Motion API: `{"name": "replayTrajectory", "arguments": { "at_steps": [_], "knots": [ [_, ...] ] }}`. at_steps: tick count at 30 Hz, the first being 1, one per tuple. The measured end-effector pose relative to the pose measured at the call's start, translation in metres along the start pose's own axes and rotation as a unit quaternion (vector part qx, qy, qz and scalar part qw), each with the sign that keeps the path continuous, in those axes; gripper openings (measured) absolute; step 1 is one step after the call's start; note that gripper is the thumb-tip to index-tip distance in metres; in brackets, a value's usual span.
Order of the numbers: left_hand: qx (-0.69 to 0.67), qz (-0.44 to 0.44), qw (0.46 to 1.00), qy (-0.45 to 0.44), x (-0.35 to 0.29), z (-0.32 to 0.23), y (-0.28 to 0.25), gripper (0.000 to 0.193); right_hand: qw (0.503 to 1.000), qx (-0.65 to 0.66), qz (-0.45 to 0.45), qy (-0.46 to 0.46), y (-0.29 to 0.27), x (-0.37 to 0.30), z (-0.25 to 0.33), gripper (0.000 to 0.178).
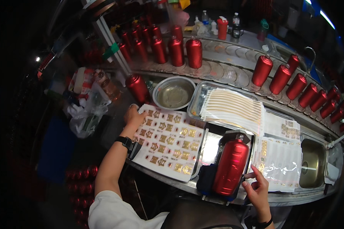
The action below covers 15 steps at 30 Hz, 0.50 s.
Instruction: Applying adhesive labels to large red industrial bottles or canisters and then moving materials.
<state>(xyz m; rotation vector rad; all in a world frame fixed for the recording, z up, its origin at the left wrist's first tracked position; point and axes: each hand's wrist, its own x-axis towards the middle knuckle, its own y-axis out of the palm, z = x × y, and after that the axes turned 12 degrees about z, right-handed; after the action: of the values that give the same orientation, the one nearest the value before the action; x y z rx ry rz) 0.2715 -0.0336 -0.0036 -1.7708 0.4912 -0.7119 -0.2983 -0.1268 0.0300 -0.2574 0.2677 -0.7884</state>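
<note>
My left hand (132,116) is at the upper left corner of a stack of white transfer sheets (166,140) printed with gold and brown emblems. Its thumb is over the sheets and apart from the other fingers, which are partly hidden. Just beyond it stands a glossy red bottle (137,89). In front of me another red bottle (231,166) with raised marks lies in a dark cradle, neck pointing away. Beside its right flank, my right hand (258,189) has its thumb and fingers closed around a small dark piece I cannot make out.
A metal bowl (173,94) of liquid stands behind the sheets, next to a tray (195,100) of gold-edged strips. Further decal sheets (281,164) lie right, before a sink (312,164). Several red bottles stand along a curved conveyor (233,74). Plastic bags (86,118) are at left.
</note>
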Motion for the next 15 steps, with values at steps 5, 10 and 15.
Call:
{"name": "replayTrajectory", "arguments": {
  "at_steps": [5,10,15],
  "knots": [
    [-0.226,0.079,0.971,-0.028,0.033,0.065,0.039,0.040,0.998,-0.055,-0.008,-0.009,-0.001,-0.003,-0.010,0.063],
    [-0.366,0.066,0.928,0.035,0.024,0.047,0.039,0.025,0.998,-0.049,0.004,-0.027,-0.006,-0.002,-0.020,0.059],
    [-0.392,0.060,0.917,0.045,0.030,0.039,0.032,0.015,0.998,-0.042,0.021,-0.043,-0.005,-0.004,-0.015,0.059]
  ]
}}
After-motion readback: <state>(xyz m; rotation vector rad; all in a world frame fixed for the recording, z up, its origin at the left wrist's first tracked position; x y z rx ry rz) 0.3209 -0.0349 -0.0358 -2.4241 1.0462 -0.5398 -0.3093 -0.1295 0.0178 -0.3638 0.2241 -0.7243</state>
